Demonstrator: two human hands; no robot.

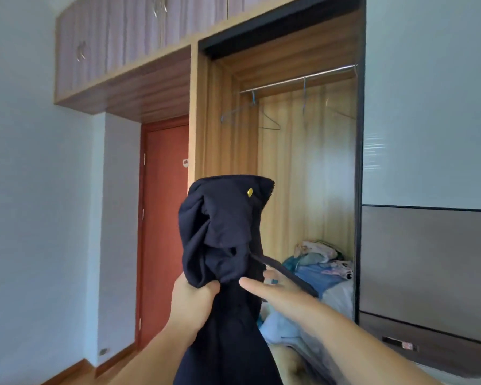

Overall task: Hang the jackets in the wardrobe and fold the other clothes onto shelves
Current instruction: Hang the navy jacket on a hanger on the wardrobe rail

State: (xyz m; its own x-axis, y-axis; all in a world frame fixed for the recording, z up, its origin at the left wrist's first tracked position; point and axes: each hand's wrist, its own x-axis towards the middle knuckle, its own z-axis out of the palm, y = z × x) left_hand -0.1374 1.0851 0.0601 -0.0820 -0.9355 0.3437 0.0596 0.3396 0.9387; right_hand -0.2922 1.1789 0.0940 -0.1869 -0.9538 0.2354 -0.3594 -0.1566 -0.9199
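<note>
Soft, even daylight fills the room, bright on the pale walls and casting no hard shadows. The wardrobe interior glows warm, with a faint sheen on its back panel and a glint along the metal rail. The dark jacket reads nearly black, its folds barely separated. The whole frame is slightly soft, with smeared detail on the hangers and the clothes pile. Wide-angle distortion tilts the wardrobe's verticals and stretches the forearms at the bottom edge.
</note>
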